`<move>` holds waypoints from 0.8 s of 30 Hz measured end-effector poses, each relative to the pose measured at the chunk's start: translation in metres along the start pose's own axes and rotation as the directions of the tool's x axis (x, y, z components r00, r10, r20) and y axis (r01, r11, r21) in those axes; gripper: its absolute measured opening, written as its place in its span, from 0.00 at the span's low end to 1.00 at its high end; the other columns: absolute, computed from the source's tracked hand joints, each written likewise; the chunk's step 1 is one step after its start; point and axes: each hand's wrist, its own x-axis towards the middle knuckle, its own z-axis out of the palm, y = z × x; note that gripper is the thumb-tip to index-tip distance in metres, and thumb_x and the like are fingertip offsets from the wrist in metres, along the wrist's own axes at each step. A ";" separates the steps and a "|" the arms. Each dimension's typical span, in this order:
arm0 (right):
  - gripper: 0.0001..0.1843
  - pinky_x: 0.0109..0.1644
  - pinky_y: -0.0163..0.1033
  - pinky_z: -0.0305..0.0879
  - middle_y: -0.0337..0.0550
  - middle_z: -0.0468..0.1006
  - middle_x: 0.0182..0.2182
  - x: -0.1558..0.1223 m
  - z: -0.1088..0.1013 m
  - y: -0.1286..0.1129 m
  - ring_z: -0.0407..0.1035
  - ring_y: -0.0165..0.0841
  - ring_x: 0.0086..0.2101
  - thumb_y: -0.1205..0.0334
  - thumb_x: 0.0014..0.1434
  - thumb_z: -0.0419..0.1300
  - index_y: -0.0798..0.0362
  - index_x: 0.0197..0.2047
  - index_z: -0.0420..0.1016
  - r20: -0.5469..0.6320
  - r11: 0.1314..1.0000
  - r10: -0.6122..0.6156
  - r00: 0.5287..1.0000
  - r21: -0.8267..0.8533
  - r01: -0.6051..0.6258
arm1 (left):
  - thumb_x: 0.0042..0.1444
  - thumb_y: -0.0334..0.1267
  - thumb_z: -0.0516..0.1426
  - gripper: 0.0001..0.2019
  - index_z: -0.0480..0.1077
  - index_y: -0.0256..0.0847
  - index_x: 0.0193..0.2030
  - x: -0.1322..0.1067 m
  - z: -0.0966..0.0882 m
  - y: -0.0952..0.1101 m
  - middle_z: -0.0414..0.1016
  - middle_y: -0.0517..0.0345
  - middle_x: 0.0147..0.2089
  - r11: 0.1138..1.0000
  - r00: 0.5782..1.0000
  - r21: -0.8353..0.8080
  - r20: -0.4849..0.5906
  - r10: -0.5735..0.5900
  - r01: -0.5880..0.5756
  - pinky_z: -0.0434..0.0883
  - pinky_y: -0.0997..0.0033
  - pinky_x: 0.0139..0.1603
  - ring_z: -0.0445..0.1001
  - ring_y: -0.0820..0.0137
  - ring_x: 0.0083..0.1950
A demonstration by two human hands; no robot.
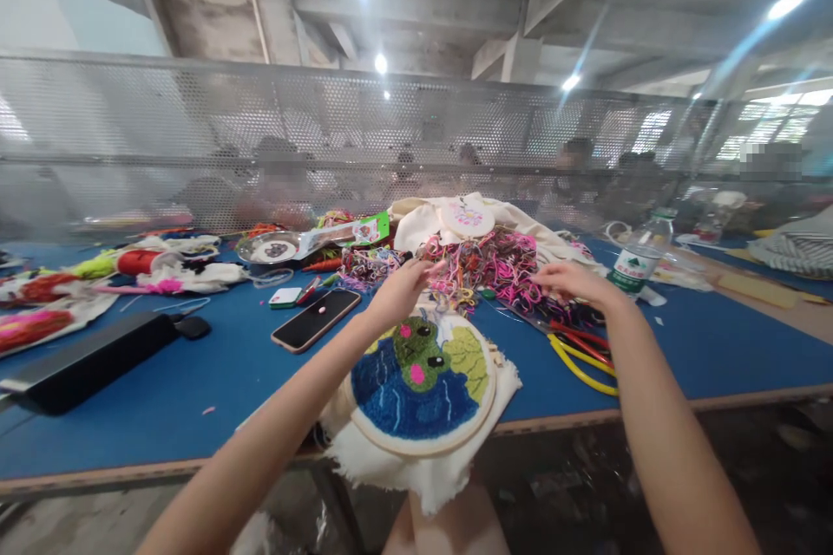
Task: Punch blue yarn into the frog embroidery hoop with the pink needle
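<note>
An embroidery hoop (423, 390) with a green frog on blue yarn, stretched on white cloth, lies at the near edge of the blue table (195, 390). My left hand (403, 286) reaches past the hoop's far rim, fingers bunched toward a heap of pink and mixed yarn (495, 264). Reaching the same heap from the right is my right hand (566, 280), its fingers curled as in a pinch. What the fingers hold is too small to make out.
A phone (316, 319) lies left of the hoop. Yellow-handled pliers (582, 360) lie to its right, a water bottle (641, 258) beyond. A black case (84, 360), yarn pieces (39, 325) and a metal dish (273, 247) sit left. A mesh screen (325, 139) backs the table; people sit behind it.
</note>
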 end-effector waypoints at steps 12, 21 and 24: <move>0.10 0.41 0.43 0.64 0.57 0.76 0.38 0.021 0.090 0.007 0.71 0.42 0.41 0.61 0.60 0.55 0.59 0.40 0.72 0.016 0.622 -0.033 0.999 -0.783 0.033 | 0.57 0.24 0.45 0.23 0.60 0.36 0.59 -0.053 0.018 -0.017 0.68 0.47 0.47 0.754 0.895 0.501 0.355 0.270 -0.426 0.65 0.62 0.49 0.66 0.62 0.46; 0.10 0.39 0.40 0.66 0.51 0.77 0.34 0.043 0.084 0.004 0.72 0.37 0.36 0.60 0.58 0.57 0.58 0.34 0.75 0.159 0.562 0.085 0.984 -0.823 0.084 | 0.61 0.28 0.44 0.17 0.67 0.38 0.52 -0.055 0.021 -0.016 0.70 0.49 0.42 0.847 0.945 0.445 0.270 0.182 -0.290 0.67 0.65 0.42 0.67 0.64 0.41; 0.11 0.33 0.37 0.60 0.50 0.77 0.29 0.052 0.088 0.007 0.72 0.39 0.33 0.59 0.56 0.58 0.56 0.27 0.74 0.133 0.602 -0.004 0.991 -0.791 0.109 | 0.62 0.29 0.44 0.16 0.67 0.37 0.52 -0.055 0.020 -0.016 0.70 0.49 0.42 0.859 0.946 0.421 0.260 0.193 -0.291 0.67 0.65 0.42 0.67 0.64 0.40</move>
